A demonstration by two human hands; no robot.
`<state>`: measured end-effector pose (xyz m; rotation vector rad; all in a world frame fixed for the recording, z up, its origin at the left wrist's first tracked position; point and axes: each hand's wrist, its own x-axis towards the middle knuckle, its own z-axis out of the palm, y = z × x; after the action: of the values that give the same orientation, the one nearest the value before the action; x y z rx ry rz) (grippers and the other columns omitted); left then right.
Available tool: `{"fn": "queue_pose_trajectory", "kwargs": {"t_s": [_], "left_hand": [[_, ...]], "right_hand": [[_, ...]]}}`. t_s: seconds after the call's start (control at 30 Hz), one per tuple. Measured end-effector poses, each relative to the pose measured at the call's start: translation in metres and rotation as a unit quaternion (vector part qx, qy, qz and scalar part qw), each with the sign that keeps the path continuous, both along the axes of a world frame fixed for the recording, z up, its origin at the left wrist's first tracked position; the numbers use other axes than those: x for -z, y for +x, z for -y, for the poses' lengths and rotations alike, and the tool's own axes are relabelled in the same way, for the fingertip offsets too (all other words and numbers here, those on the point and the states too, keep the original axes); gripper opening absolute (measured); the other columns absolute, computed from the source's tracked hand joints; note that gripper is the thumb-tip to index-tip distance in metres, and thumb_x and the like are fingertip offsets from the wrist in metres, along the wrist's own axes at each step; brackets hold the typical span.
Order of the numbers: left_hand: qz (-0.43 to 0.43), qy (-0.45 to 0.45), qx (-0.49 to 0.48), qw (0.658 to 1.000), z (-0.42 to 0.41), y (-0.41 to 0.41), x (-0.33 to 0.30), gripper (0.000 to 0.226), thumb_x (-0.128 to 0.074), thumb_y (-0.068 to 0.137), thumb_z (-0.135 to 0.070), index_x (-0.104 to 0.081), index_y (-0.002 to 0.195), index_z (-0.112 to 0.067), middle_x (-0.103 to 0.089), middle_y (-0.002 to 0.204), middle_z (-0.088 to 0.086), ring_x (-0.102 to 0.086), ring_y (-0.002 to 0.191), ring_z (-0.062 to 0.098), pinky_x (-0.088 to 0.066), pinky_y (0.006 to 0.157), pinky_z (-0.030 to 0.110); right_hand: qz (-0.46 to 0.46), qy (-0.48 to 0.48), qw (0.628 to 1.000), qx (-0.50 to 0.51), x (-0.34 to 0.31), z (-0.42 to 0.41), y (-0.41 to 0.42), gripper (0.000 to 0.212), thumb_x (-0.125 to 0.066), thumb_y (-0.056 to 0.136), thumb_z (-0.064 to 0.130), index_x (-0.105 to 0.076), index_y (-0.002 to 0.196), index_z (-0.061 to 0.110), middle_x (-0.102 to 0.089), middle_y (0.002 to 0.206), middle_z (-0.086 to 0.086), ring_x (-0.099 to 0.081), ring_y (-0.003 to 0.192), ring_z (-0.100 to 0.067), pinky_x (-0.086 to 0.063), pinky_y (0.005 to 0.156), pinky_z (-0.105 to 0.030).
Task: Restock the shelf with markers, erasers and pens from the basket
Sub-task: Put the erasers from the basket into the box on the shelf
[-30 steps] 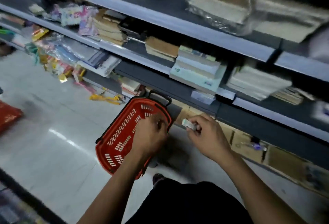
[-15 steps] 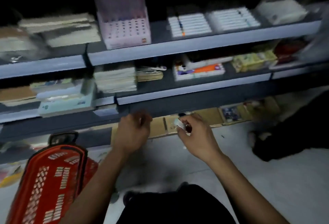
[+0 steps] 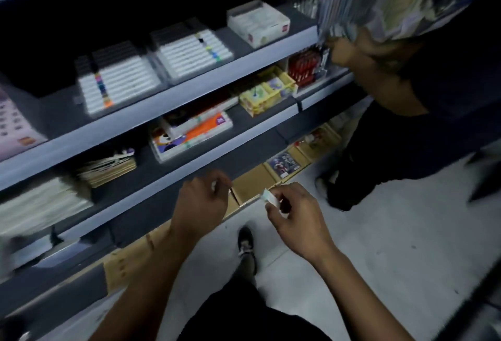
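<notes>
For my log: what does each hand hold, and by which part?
Right hand pinches a small white eraser by its lower end. Left hand: cannot be told.

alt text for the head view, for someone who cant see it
The right hand pinches a small white eraser in front of stationery shelves, with the left hand curled beside it. A second person crouches at right.

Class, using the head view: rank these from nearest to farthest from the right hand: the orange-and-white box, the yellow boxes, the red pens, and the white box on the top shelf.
From the right hand:
1. Orange-and-white box, middle shelf, up and left.
2. Yellow boxes, same shelf, further back.
3. Red pens, just beyond, to the right.
4. White box, top shelf.
</notes>
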<state>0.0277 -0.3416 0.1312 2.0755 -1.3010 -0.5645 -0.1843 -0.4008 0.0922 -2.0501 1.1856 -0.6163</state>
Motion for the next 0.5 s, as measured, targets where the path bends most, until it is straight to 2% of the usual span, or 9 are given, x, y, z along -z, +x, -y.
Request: {"fn": "queue_pose_trajectory", "kwargs": {"t_s": [0.1,0.17,0.23,0.33,0.4,0.5], "left_hand": [[-0.007,-0.005,0.034,0.999,0.048,-0.004,0.002,0.028,-0.056,0.106,-0.018,-0.063,0.081,-0.028,-0.069,0.079,-0.004,-0.068,0.076,0.020,-0.056,0.076,0.037],[-0.006,-0.010,0.052,0.999,0.083,-0.006,0.004,0.028,-0.055,0.106,-0.019,-0.061,0.082,-0.031,-0.067,0.079,-0.009,-0.066,0.074,0.009,-0.051,0.071,0.027],[-0.018,-0.014,0.058,0.998,0.117,-0.008,0.003,0.024,-0.052,0.105,-0.025,-0.064,0.086,-0.029,-0.070,0.084,-0.010,-0.065,0.077,0.002,-0.047,0.067,0.020],[-0.051,0.007,0.051,0.997,0.168,-0.010,-0.004,0.025,-0.044,0.094,-0.037,-0.067,0.086,-0.032,-0.073,0.089,-0.014,-0.066,0.083,0.007,-0.050,0.068,0.026],[-0.061,0.016,0.055,0.997,0.197,-0.010,-0.009,0.023,-0.044,0.090,-0.038,-0.065,0.082,-0.037,-0.069,0.087,-0.022,-0.065,0.082,0.006,-0.045,0.064,0.025],[-0.044,0.004,0.083,0.996,0.232,-0.006,-0.017,0.025,-0.055,0.099,-0.023,-0.062,0.080,-0.037,-0.068,0.085,-0.019,-0.066,0.084,0.010,-0.044,0.065,0.020]], "right_hand": [[-0.003,0.009,0.999,0.037,0.002,0.033,-0.012,0.018,-0.073,0.090,0.028,-0.064,0.101,0.038,-0.054,0.097,0.027,-0.058,0.085,-0.003,-0.042,0.069,-0.009],[-0.001,0.008,0.999,0.054,0.003,0.060,-0.016,0.016,-0.072,0.091,0.029,-0.064,0.101,0.038,-0.055,0.096,0.024,-0.058,0.083,-0.005,-0.043,0.069,-0.011],[0.005,0.004,0.998,0.066,0.001,0.088,-0.018,0.014,-0.072,0.091,0.029,-0.065,0.102,0.034,-0.057,0.096,0.020,-0.058,0.082,-0.006,-0.049,0.069,-0.020],[0.007,0.000,0.996,0.087,-0.005,0.134,-0.017,0.011,-0.074,0.092,0.024,-0.068,0.101,0.027,-0.059,0.095,0.011,-0.057,0.081,-0.008,-0.054,0.072,-0.036],[0.009,-0.006,0.996,0.094,-0.012,0.162,-0.014,0.012,-0.075,0.091,0.023,-0.069,0.102,0.025,-0.058,0.095,0.012,-0.057,0.082,-0.008,-0.053,0.073,-0.038],[0.017,-0.016,0.995,0.093,-0.023,0.202,-0.008,0.013,-0.074,0.091,0.025,-0.070,0.103,0.028,-0.058,0.096,0.016,-0.058,0.084,-0.007,-0.054,0.073,-0.036]]}}
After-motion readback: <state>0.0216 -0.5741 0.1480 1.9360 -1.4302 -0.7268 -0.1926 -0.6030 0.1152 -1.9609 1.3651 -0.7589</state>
